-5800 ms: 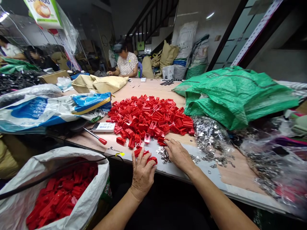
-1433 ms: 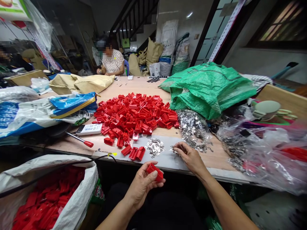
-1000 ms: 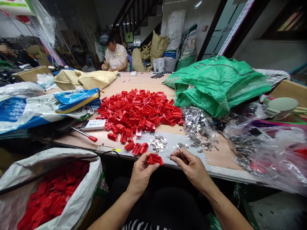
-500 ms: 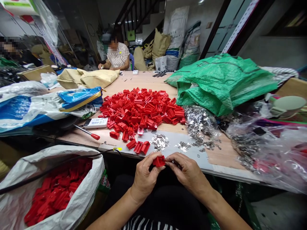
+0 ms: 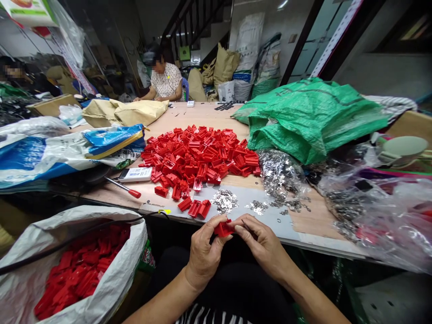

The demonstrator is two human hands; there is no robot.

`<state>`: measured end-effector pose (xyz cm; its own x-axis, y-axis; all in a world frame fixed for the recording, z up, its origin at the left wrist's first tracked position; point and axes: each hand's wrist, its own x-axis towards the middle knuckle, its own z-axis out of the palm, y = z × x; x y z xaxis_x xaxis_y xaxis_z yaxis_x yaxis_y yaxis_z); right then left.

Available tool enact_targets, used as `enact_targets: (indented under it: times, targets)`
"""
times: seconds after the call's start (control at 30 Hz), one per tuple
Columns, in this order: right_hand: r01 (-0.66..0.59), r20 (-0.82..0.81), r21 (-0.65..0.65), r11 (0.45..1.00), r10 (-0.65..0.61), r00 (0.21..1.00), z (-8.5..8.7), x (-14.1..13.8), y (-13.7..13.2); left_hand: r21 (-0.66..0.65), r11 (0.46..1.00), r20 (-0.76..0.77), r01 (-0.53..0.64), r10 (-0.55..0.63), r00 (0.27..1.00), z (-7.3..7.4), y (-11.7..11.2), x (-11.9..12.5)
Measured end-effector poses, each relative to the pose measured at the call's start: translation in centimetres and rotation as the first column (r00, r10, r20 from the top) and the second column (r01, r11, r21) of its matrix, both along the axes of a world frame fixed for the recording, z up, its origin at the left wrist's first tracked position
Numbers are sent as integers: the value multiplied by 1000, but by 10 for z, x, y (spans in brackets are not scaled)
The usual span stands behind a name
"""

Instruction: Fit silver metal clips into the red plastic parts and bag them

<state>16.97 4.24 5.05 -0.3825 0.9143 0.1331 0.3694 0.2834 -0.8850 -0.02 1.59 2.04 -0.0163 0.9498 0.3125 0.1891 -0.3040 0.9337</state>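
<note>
Between thumb and fingers, my left hand point(image 5: 206, 252) grips a small red plastic housing point(image 5: 223, 228), held just off the table's front edge. My right hand point(image 5: 259, 238) is closed at the housing's right side, its fingertips touching it or nearly so. A thin dark piece point(image 5: 248, 226) shows among the right fingers; its kind is too small to make out. Beyond my hands lie a few loose red housings point(image 5: 195, 208), a small heap of flat silvery metal pieces point(image 5: 225, 201) and a smaller scatter of them point(image 5: 258, 206). A large pile of red housings point(image 5: 199, 155) rises behind.
At lower left stands an open white sack point(image 5: 135, 252) of red parts. A red-tipped rod point(image 5: 134, 193) and a white device point(image 5: 135, 174) lie left of the pile. A green sack point(image 5: 313, 117) and plastic bags of metal pieces point(image 5: 283, 173) occupy the right. A person point(image 5: 167, 81) sits across the table.
The right fingers have shifted slightly at the housing, and the dark piece among them now shows more. The left hand still holds the housing in nearly the same place.
</note>
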Motion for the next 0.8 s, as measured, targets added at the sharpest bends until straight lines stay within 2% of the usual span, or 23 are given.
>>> enact_targets:
  times: [0.07, 0.17, 0.3, 0.53, 0.63, 0.8]
  targets:
    - [-37, -47, -114, 993, 32, 998, 2, 6, 3, 0, 1000, 20, -2, 2, 1000, 1, 1, -1]
    - [1, -127, -216, 976, -29, 991, 1, 13, 7, 1, 1000, 68, 14, -15, 998, 4, 1, -1]
    - [46, -161, -223, 974, -84, 983, -5, 11, 10, 11, 999, 82, 37, -38, 996, 7, 1, 0]
    - [-62, -256, -287, 956, -14, 966, -11, 0, 10, 64, 993, 9, 101, -102, 995, 5, -4, 0]
    - [-147, -289, -340, 929, 46, 956, -17, 3, 10, 89, 985, -46, 148, -144, 988, 3, -6, 1]
    - [-220, -359, -488, 844, 35, 932, -23, 8, 3, 43, 982, -29, 186, -185, 982, -3, -11, 3]
